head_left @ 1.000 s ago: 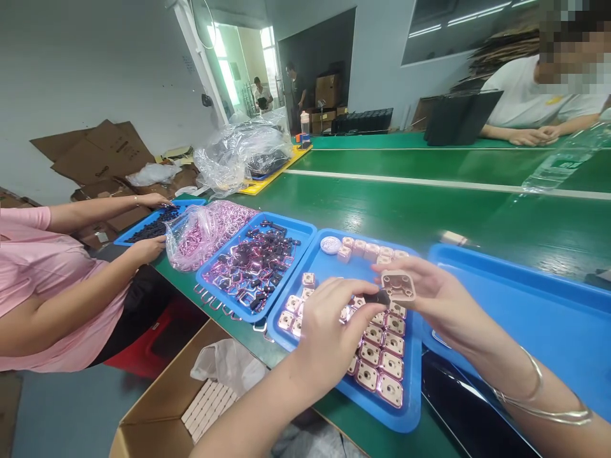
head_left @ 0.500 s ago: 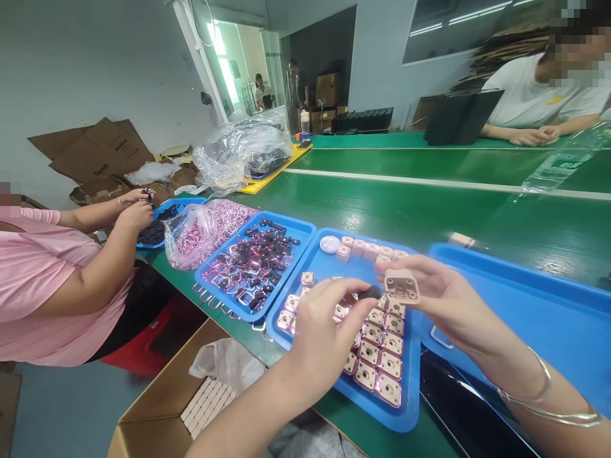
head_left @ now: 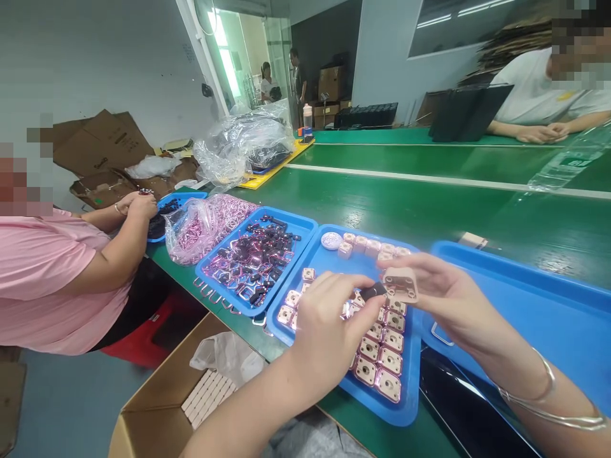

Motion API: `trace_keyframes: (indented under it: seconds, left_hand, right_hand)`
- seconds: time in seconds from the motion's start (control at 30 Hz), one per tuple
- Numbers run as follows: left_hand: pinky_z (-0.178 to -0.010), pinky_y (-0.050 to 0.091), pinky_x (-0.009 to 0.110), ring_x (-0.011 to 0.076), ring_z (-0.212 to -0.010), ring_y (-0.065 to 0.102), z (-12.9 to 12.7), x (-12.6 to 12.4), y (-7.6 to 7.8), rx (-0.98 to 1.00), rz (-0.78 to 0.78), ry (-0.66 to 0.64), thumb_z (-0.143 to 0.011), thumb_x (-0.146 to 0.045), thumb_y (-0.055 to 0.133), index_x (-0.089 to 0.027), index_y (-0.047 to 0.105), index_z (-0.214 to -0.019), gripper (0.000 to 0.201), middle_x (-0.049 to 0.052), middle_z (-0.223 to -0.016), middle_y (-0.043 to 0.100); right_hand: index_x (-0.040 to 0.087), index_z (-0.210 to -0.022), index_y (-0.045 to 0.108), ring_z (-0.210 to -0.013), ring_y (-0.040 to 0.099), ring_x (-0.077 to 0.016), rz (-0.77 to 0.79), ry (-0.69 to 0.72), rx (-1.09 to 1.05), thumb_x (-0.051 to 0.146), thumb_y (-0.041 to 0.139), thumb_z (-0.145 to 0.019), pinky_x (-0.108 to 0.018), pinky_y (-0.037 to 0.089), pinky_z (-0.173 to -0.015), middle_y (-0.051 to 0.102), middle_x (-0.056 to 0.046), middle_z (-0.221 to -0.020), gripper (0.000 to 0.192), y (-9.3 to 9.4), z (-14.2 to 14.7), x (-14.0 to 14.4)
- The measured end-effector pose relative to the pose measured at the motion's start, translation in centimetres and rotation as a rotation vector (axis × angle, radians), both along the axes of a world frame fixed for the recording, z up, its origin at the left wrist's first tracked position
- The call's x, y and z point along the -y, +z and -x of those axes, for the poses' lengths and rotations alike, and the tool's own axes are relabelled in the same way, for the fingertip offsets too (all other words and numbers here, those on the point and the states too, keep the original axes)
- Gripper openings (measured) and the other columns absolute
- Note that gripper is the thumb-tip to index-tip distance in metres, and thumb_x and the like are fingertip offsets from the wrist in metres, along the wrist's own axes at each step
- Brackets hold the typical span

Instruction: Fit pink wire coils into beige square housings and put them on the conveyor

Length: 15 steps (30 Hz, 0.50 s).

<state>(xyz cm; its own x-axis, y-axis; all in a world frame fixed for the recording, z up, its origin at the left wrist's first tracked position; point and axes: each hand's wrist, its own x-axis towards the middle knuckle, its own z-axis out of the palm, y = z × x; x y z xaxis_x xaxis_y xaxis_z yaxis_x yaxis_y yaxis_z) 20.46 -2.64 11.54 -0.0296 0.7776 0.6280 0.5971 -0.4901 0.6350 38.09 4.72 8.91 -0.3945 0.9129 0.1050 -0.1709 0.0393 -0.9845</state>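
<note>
The left hand (head_left: 329, 331) pinches a small black part (head_left: 373, 291) between thumb and forefinger, the other fingers curled in. The right hand (head_left: 446, 299) grips a beige square plate (head_left: 401, 284) by its edges, thumb on one side and fingers on the other, and holds it tilted just above the tray. The black part touches the left edge of the plate. Both sit over the near edge of the green surface (head_left: 429, 210), above a blue tray (head_left: 334, 267) where more beige square plates (head_left: 382, 356) lie in rows, pink-rimmed and with a hole in the middle. A further short row of them stands at the far edge of that tray beside a small round white dish (head_left: 331, 240).

To the left lies a second blue tray (head_left: 305, 226) heaped with black parts and pink metal frames, then a clear bag (head_left: 200, 226) of pink frames. To the right a larger blue tray (head_left: 525, 305) rests on the surface. An open cardboard box (head_left: 157, 413) stands below the near edge. A person in a pink shirt (head_left: 52, 280) works at the left, hands together over another tray. Across the surface a person in a white shirt (head_left: 539, 95) rests both hands on it.
</note>
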Motion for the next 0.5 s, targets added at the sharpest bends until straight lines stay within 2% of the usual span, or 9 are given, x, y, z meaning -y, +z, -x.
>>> trace_keyframes:
  seconds: [0.13, 0.3, 0.5]
  left_hand:
    - [-0.070, 0.049, 0.033, 0.0170, -0.076, 0.061, -0.18, -0.08, -0.01, -0.071, -0.028, -0.027, -0.084, -0.018, 0.063, -0.016, 0.065, -0.094, 0.010, 0.004, -0.086, 0.071]
    - [-0.077, 0.049, 0.033, 0.0179, -0.087, 0.059, -0.06, -0.14, -0.17, -0.150, -0.017, -0.040, -0.086, -0.016, 0.060, -0.016, 0.064, -0.099, 0.013, 0.005, -0.094, 0.069]
    - [-0.075, 0.048, 0.031, 0.0176, -0.084, 0.057, 0.13, -0.07, -0.38, -0.278, -0.028, -0.017, -0.090, -0.020, 0.055, -0.014, 0.065, -0.102, 0.016, 0.005, -0.090, 0.066]
  right_hand:
    - [0.025, -0.096, 0.071, -0.101, 0.068, -0.0243, -0.037, -0.006, 0.028, 0.020, 0.079, -0.070, -0.034, 0.054, -0.087, 0.072, -0.008, -0.111, 0.028, 0.06, -0.08, 0.15]
    - [0.025, -0.097, 0.072, -0.104, 0.066, -0.0223, -0.082, -0.008, 0.081, 0.015, 0.075, -0.072, -0.031, 0.052, -0.089, 0.072, -0.006, -0.111, 0.028, -0.06, -0.04, 0.18]
    - [0.027, -0.096, 0.072, -0.099, 0.067, -0.0188, -0.045, -0.007, 0.045, 0.014, 0.076, -0.069, -0.024, 0.053, -0.082, 0.073, -0.003, -0.107, 0.030, -0.25, -0.16, 0.01]
